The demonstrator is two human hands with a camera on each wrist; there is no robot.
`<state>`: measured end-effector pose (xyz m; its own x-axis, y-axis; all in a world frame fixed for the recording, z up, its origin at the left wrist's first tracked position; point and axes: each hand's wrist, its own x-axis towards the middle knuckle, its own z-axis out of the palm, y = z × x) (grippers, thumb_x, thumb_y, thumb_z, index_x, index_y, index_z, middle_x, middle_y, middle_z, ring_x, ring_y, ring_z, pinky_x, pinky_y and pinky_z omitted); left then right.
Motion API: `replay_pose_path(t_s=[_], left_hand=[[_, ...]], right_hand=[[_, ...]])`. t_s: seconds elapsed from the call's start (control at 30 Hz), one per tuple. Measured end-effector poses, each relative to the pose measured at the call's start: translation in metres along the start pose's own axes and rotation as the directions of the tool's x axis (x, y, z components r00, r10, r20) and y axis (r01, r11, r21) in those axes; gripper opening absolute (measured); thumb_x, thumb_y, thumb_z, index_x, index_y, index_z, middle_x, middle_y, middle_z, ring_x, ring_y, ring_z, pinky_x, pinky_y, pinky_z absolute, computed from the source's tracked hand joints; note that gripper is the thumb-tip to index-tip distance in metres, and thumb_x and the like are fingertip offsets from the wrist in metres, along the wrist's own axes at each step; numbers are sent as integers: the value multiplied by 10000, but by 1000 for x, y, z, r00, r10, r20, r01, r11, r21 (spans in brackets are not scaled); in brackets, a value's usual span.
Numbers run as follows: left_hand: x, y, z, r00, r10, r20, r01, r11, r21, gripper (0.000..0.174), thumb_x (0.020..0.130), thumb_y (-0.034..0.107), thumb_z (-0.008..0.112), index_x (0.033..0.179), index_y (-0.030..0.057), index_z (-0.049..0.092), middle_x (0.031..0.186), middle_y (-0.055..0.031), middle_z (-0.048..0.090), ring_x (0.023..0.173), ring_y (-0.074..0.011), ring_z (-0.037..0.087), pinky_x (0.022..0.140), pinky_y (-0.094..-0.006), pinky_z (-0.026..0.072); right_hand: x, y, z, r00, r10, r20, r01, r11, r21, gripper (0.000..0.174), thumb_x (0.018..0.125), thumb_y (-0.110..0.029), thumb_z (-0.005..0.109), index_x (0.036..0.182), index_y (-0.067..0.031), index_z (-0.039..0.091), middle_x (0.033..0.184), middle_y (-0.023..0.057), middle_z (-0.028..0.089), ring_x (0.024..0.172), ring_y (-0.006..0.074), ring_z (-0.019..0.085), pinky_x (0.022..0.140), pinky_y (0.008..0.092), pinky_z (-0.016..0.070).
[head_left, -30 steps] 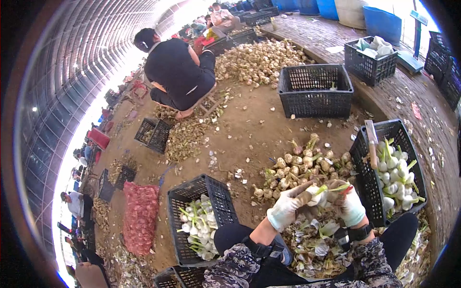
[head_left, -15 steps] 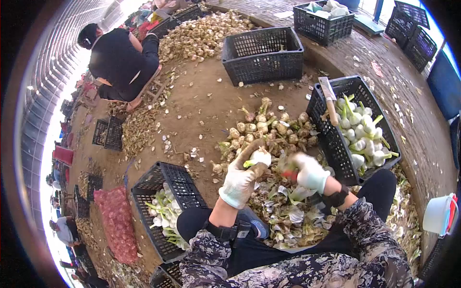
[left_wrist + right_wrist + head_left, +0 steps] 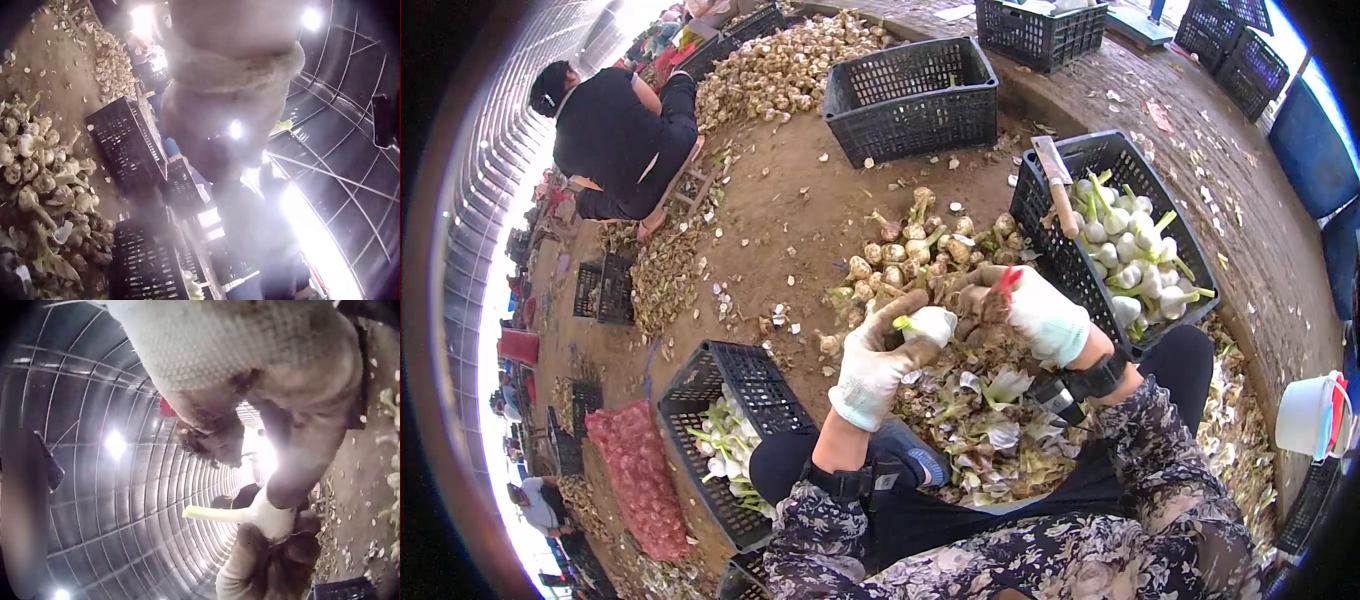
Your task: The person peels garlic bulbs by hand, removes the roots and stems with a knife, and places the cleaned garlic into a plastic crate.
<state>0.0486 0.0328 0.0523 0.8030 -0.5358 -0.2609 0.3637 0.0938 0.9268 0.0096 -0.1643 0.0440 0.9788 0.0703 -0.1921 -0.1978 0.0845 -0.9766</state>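
Note:
In the head view my gloved left hand (image 3: 875,365) grips a white garlic bulb (image 3: 932,324) by its sides, its short green stem (image 3: 212,514) sticking out between the fingers. My gloved right hand (image 3: 1030,312) is close on the bulb's right, fingers curled. The right wrist view shows its fingertips on the bulb's skin. A small red piece (image 3: 1007,280) shows at the right fingers, mostly hidden; I cannot tell what it is. Beyond the hands lies a heap of unpeeled garlic (image 3: 900,250). Loose peelings (image 3: 990,430) cover the ground below.
To the right stands a black crate (image 3: 1050,262) of peeled garlic, a wooden-handled cleaver (image 3: 1055,187) across its edge. Another crate (image 3: 745,375) with garlic is at left, beside a red mesh sack (image 3: 640,475). A black crate (image 3: 912,120) stands ahead; a person (image 3: 615,140) sits far left.
The head view has swung right and down. The hands separated half a second ago, the right one blurred in motion; now they are together again at the bulb, which stays in the left hand.

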Motion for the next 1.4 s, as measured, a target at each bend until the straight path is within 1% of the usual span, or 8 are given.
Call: replay_pose_path(t_s=[0.43, 0.8, 0.87, 1.0, 1.07, 1.13, 1.27, 1.4], left_hand=[[1, -9, 2, 982, 142, 127, -101, 954, -283, 521, 755, 19, 560, 1251, -28, 408, 1178, -128, 513, 1096, -203, 489, 929, -338, 404], [11, -22, -11, 982, 64, -180, -145, 863, -483, 392, 782, 13, 411, 1163, 2, 499, 929, -130, 571, 723, -190, 589, 703, -301, 513], [9, -15, -9, 970, -10, -244, -89, 917, -390, 384, 795, 13, 411, 1168, 20, 502, 943, -112, 563, 744, -152, 575, 654, -280, 514], [8, -8, -10, 954, 118, -274, -252, 810, -529, 415, 787, 11, 400, 1193, 26, 484, 995, -103, 558, 813, -193, 579, 734, -338, 510], [5, -3, -11, 972, 76, -220, -200, 760, -618, 466, 762, 3, 405, 1224, 29, 459, 1016, -106, 561, 826, -210, 581, 764, -360, 503], [9, -9, -17, 974, 88, -210, -198, 781, -592, 510, 742, -3, 411, 1250, 29, 432, 1064, -108, 547, 859, -207, 577, 772, -351, 504], [5, -11, -7, 984, 81, -159, -157, 818, -554, 491, 772, 30, 404, 1263, 33, 411, 1137, -100, 504, 858, -191, 580, 752, -321, 511], [17, -10, -13, 818, 90, -568, -240, 951, -196, 458, 857, 368, 529, 1184, 53, 473, 1017, -59, 526, 883, -161, 503, 824, -323, 404]], right_hand=[[-5, 7, 20, 985, -158, -73, 133, 954, -270, 188, 730, 13, 445, 884, 4, 553, 750, 73, 575, 698, 98, 496, 635, 248, 421], [-7, 6, 50, 992, 129, 2, -125, 951, 283, 377, 800, -172, 588, 1100, 25, 471, 971, 82, 546, 903, 154, 521, 775, 264, 437], [3, 17, 71, 926, -347, -150, 343, 938, -50, 346, 783, -130, 604, 1070, 16, 479, 883, 66, 563, 830, 149, 535, 731, 265, 446], [5, 36, 34, 967, 38, -251, 68, 913, 403, 133, 799, -71, 574, 905, 7, 553, 814, 43, 587, 744, 124, 543, 680, 254, 451], [1, 56, 26, 956, -277, 101, 292, 934, -204, 231, 814, -102, 553, 1018, 4, 579, 879, 90, 636, 782, 156, 600, 701, 301, 477], [-2, 69, 14, 991, 24, 133, 61, 800, -597, 317, 814, -133, 562, 1099, 7, 543, 954, 113, 630, 812, 147, 604, 720, 297, 480], [-9, 15, 59, 975, -214, -62, 222, 961, 168, 454, 735, -119, 664, 1146, -16, 502, 979, 106, 583, 893, 181, 577, 787, 307, 460], [17, 41, 48, 966, -239, -103, 200, 934, -295, 294, 780, -174, 617, 1023, -15, 576, 923, 98, 622, 856, 219, 604, 770, 300, 466]])
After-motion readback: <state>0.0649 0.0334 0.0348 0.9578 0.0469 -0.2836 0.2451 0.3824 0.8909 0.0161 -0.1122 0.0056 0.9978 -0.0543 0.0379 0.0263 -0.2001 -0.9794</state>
